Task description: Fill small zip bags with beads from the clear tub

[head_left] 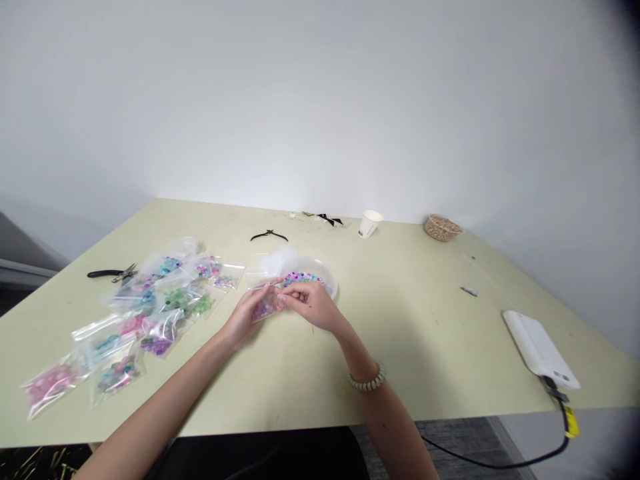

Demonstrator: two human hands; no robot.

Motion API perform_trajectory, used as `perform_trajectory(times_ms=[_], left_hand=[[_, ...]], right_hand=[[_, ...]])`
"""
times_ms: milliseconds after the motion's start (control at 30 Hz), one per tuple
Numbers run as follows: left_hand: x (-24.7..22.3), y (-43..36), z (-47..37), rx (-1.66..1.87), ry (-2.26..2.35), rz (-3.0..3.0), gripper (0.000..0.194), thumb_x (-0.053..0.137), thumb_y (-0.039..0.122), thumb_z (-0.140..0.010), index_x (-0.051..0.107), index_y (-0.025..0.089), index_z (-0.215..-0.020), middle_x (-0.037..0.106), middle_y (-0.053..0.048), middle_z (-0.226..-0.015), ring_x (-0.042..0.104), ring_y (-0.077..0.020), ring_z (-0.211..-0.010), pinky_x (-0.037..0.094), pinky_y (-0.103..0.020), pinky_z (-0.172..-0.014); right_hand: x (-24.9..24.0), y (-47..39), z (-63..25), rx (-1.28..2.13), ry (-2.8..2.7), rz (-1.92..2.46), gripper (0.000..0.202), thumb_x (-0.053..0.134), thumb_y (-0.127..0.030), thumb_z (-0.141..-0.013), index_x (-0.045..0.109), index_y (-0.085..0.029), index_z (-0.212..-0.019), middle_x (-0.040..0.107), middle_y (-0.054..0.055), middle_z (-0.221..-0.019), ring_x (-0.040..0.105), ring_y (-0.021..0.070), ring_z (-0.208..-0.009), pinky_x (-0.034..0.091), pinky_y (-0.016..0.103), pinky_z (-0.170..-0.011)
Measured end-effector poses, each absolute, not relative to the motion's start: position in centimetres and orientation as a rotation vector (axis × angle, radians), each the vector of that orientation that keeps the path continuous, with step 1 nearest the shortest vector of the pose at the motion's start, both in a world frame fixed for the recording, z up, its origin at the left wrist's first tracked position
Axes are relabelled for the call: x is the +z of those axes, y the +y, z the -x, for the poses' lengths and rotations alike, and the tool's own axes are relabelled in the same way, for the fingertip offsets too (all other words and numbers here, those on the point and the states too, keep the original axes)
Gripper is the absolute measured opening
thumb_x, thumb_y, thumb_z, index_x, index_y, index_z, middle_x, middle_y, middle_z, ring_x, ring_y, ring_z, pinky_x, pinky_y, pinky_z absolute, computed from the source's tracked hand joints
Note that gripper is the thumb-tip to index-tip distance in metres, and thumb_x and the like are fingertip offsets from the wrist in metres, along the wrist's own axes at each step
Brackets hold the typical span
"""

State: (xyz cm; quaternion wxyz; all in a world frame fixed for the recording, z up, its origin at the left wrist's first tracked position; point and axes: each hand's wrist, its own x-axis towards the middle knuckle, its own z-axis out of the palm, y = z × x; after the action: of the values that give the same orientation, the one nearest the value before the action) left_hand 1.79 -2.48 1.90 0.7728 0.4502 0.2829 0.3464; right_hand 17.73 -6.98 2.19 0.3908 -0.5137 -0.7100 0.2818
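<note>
I hold a small clear bag [264, 308] of pinkish and purple beads over the pale table [380, 327], just in front of a round white dish [333, 283]. My left hand [245, 313] grips the bag from its left side, the fingers fairly straight and close together along it. My right hand [315, 303] meets it at the bag's upper edge, thumb and forefinger pressed together, the other fingers curled; whether they pinch plastic or a bead, I cannot tell. A beaded bracelet [367, 385] circles my right wrist.

In the dish lie loose beads [303, 277] in purple, pink and blue, partly hidden behind my right hand. To my left spread more bags [175, 298], filled with green, blue, pink and purple beads, with black-handled pliers [107, 273] beside them. Beyond the dish lies another pair of pliers [270, 233], handles apart. Farther off stand a paper cup [370, 224], slightly tilted, and a clear bowl [442, 228] of small tan pieces.
</note>
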Motion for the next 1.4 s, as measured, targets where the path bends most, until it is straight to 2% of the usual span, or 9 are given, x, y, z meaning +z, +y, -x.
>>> perform_trajectory(times_ms=[133, 300, 733, 933, 1167, 1400], left_hand=[[1.96, -2.53, -1.78, 0.750, 0.616, -0.962, 0.027, 0.062, 0.039, -0.079, 0.070, 0.017, -0.091, 0.063, -0.002, -0.065, 0.059, -0.0169, -0.070, 0.044, -0.028, -0.074], [1.90, -2.52, -1.73, 0.757, 0.629, -0.957, 0.031, 0.063, 0.039, -0.078, 0.068, 0.017, -0.099, 0.065, -0.002, -0.070, 0.059, -0.0166, -0.070, 0.044, -0.027, -0.072], [1.81, -2.39, -1.71, 0.752, 0.640, -0.967, 0.031, 0.062, 0.038, -0.079, 0.069, 0.017, -0.101, 0.067, -0.003, -0.072, 0.061, -0.0173, -0.071, 0.044, -0.027, -0.072], [1.73, -2.35, -1.75, 0.749, 0.640, -0.970, 0.030, 0.064, 0.038, -0.077, 0.070, 0.016, -0.097, 0.066, -0.004, -0.073, 0.059, -0.0160, -0.070, 0.044, -0.026, -0.072], [1.30, -2.19, -1.70, 0.745, 0.633, -0.959, 0.034, 0.064, 0.040, -0.077, 0.068, 0.017, -0.102, 0.067, -0.004, -0.077, 0.060, -0.0164, -0.071, 0.045, -0.027, -0.072], [1.22, -2.18, -1.62, 0.732, 0.621, -0.962, 0.035, 0.063, 0.040, -0.078, 0.067, 0.017, -0.104, 0.067, -0.003, -0.075, 0.061, -0.0168, -0.074, 0.045, -0.028, -0.076]], right_hand=[[2.07, -6.97, -17.75, 0.750, -1.780, 1.290, 0.031, 0.049, -0.037, -0.090, 0.066, -0.015, -0.077, 0.046, -0.003, -0.052, 0.028, 0.0072, -0.046, 0.022, 0.022, -0.044], [2.17, -6.99, -17.74, 0.746, -1.778, 1.279, 0.031, 0.049, -0.036, -0.090, 0.066, -0.015, -0.075, 0.044, -0.003, -0.051, 0.027, 0.0071, -0.045, 0.021, 0.023, -0.044], [2.05, -6.94, -17.73, 0.731, -1.786, 1.294, 0.031, 0.049, -0.037, -0.090, 0.067, -0.016, -0.076, 0.048, -0.003, -0.052, 0.028, 0.0075, -0.045, 0.023, 0.023, -0.045], [2.11, -6.87, -17.73, 0.711, -1.800, 1.291, 0.030, 0.049, -0.035, -0.089, 0.067, -0.015, -0.075, 0.050, -0.002, -0.054, 0.029, 0.0072, -0.045, 0.023, 0.023, -0.046], [2.16, -6.80, -17.74, 0.704, -1.808, 1.280, 0.026, 0.050, -0.030, -0.089, 0.066, -0.015, -0.075, 0.058, 0.000, -0.060, 0.032, 0.0068, -0.046, 0.025, 0.022, -0.046], [2.01, -6.77, -17.73, 0.689, -1.820, 1.289, 0.027, 0.050, -0.031, -0.089, 0.066, -0.015, -0.075, 0.058, -0.001, -0.061, 0.032, 0.0070, -0.046, 0.025, 0.022, -0.046]])
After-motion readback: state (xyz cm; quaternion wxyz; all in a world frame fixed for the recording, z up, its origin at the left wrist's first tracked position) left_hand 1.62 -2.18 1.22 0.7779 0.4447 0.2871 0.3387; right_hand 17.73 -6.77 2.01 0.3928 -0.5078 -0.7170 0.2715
